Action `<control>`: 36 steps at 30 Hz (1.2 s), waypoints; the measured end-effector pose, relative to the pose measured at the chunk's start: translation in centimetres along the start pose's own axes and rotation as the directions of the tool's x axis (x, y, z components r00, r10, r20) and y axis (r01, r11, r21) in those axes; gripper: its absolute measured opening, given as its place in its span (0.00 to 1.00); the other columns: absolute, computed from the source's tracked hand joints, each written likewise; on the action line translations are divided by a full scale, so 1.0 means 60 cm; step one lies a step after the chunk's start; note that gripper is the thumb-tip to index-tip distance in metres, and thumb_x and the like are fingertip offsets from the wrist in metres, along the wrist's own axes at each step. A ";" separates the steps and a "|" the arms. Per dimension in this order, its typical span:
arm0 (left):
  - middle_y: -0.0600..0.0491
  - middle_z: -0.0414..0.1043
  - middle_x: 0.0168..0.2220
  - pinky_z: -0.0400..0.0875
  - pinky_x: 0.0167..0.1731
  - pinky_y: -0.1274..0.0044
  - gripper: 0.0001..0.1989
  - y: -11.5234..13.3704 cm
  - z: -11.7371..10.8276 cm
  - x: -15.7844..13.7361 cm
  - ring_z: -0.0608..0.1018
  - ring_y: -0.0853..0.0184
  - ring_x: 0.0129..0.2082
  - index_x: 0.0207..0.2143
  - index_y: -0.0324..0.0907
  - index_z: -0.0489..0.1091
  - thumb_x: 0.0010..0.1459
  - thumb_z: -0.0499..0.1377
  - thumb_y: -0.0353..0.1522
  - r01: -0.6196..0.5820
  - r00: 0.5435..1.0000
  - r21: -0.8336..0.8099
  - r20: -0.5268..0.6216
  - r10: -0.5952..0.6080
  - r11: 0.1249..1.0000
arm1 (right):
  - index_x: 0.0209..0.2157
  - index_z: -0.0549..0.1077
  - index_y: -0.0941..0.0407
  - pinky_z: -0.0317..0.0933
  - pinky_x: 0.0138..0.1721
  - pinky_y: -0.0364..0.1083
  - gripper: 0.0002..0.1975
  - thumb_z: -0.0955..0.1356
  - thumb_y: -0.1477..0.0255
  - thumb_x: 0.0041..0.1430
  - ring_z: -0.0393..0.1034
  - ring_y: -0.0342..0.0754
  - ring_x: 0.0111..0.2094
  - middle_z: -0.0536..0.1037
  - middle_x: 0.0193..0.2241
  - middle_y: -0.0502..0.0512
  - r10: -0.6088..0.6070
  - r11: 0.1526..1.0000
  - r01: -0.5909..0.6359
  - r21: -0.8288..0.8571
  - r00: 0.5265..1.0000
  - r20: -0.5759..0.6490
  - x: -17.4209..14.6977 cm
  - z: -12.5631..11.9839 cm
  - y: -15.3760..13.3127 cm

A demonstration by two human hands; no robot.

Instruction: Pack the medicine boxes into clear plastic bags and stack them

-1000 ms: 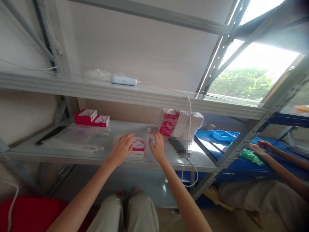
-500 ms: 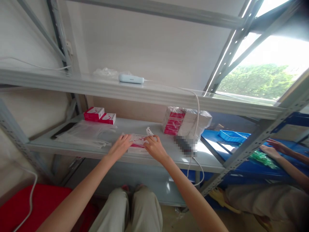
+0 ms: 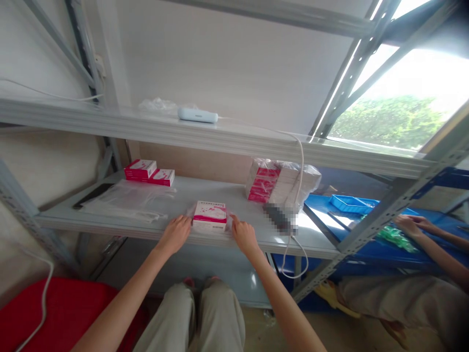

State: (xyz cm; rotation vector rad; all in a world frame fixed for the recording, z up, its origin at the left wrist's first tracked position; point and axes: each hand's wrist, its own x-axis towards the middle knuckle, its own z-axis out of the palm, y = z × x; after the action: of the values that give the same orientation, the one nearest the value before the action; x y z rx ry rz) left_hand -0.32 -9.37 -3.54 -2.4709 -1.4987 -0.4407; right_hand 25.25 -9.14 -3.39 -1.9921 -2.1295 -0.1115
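Note:
A small pink-and-white box (image 3: 209,216) sits near the shelf's front edge with a clear plastic bag (image 3: 229,224) about it; thin film shows at both its sides. My left hand (image 3: 177,233) is left of the box, fingers closed together at the film. On the other side, my right hand (image 3: 245,235) pinches the film between thumb and forefinger. The grip itself is partly hidden on both sides. Left of my left hand lies a flat pile of clear plastic bags (image 3: 126,199).
Several like boxes (image 3: 150,171) are stacked back left. A film-wrapped bundle of boxes (image 3: 264,183) stands right, behind a blurred dark object (image 3: 280,218). A white cable (image 3: 301,166) hangs there. Another person's hands (image 3: 410,225) work at a blue table with green items (image 3: 394,238).
My hands have moved apart, off the top of the box and down to its sides. The box's top face now shows fully. The other person's hands have come closer together.

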 end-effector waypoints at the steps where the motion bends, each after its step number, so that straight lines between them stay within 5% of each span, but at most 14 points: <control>1: 0.44 0.73 0.41 0.65 0.45 0.70 0.15 0.000 0.006 0.008 0.72 0.59 0.44 0.44 0.37 0.69 0.61 0.46 0.24 0.040 0.999 -0.020 -0.002 -0.040 0.999 | 0.58 0.63 0.52 0.60 0.35 0.45 0.20 0.55 0.72 0.67 0.75 0.52 0.35 0.80 0.33 0.58 0.033 0.999 -0.033 0.038 0.999 -0.016 0.008 0.003 -0.004; 7: 0.42 0.74 0.46 0.68 0.43 0.71 0.23 -0.022 0.035 0.075 0.76 0.59 0.44 0.59 0.39 0.60 0.62 0.44 0.25 0.213 0.973 -0.156 0.124 -0.194 0.965 | 0.55 0.68 0.49 0.60 0.36 0.43 0.20 0.55 0.70 0.67 0.74 0.50 0.42 0.80 0.39 0.56 0.152 0.937 -0.148 0.316 0.988 0.012 0.087 0.020 -0.015; 14: 0.40 0.75 0.45 0.68 0.43 0.69 0.16 -0.037 0.055 0.119 0.77 0.55 0.45 0.51 0.38 0.68 0.65 0.47 0.31 0.314 0.942 -0.251 0.200 -0.268 0.916 | 0.47 0.74 0.53 0.59 0.33 0.41 0.15 0.62 0.71 0.61 0.74 0.48 0.40 0.80 0.38 0.55 0.123 0.933 -0.163 0.320 0.982 0.142 0.141 0.036 0.002; 20: 0.45 0.71 0.47 0.66 0.50 0.70 0.15 -0.035 0.078 0.037 0.73 0.60 0.49 0.48 0.40 0.69 0.59 0.52 0.25 0.193 0.978 -0.438 0.011 -0.209 0.878 | 0.54 0.66 0.53 0.59 0.34 0.42 0.21 0.62 0.77 0.58 0.73 0.47 0.33 0.77 0.30 0.51 -0.084 0.913 0.040 0.407 0.992 0.091 0.058 0.046 0.032; 26: 0.50 0.66 0.51 0.63 0.53 0.62 0.15 -0.005 0.042 -0.030 0.68 0.58 0.52 0.49 0.47 0.69 0.61 0.52 0.29 0.107 0.938 -0.473 -0.244 -0.246 0.875 | 0.55 0.65 0.51 0.57 0.53 0.53 0.22 0.65 0.68 0.58 0.62 0.54 0.54 0.68 0.53 0.58 -0.210 0.865 0.290 0.410 0.951 -0.227 0.047 -0.007 0.019; 28: 0.50 0.65 0.52 0.60 0.55 0.60 0.15 0.009 0.026 -0.029 0.67 0.58 0.53 0.49 0.49 0.68 0.62 0.50 0.29 0.103 0.923 -0.497 -0.275 -0.269 0.862 | 0.59 0.60 0.51 0.52 0.58 0.56 0.32 0.69 0.61 0.55 0.54 0.56 0.60 0.62 0.60 0.59 -0.342 0.825 0.375 0.423 0.927 -0.155 0.079 -0.027 -0.007; 31: 0.48 0.62 0.55 0.58 0.58 0.62 0.17 0.024 0.019 -0.018 0.65 0.60 0.57 0.54 0.48 0.62 0.64 0.49 0.31 0.032 0.920 -0.638 -0.283 -0.272 0.769 | 0.64 0.53 0.50 0.44 0.62 0.61 0.48 0.73 0.55 0.45 0.46 0.60 0.64 0.55 0.64 0.60 -0.462 0.819 0.368 0.441 0.878 0.124 0.133 -0.044 -0.050; 36: 0.44 0.58 0.59 0.56 0.60 0.63 0.23 0.031 0.044 -0.010 0.62 0.59 0.60 0.60 0.46 0.52 0.64 0.50 0.36 -0.013 0.930 -0.822 -0.219 -0.296 0.569 | 0.65 0.53 0.49 0.38 0.62 0.64 0.54 0.76 0.56 0.36 0.49 0.64 0.63 0.57 0.63 0.62 -0.500 0.832 0.342 0.437 0.803 0.324 0.175 -0.047 -0.078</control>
State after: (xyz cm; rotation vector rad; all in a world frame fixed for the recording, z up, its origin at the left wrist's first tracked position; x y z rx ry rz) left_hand 1.44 -9.83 -6.28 -2.6124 -1.5553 -1.8814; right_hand 20.32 0.15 2.02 -1.3814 -2.6032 0.6629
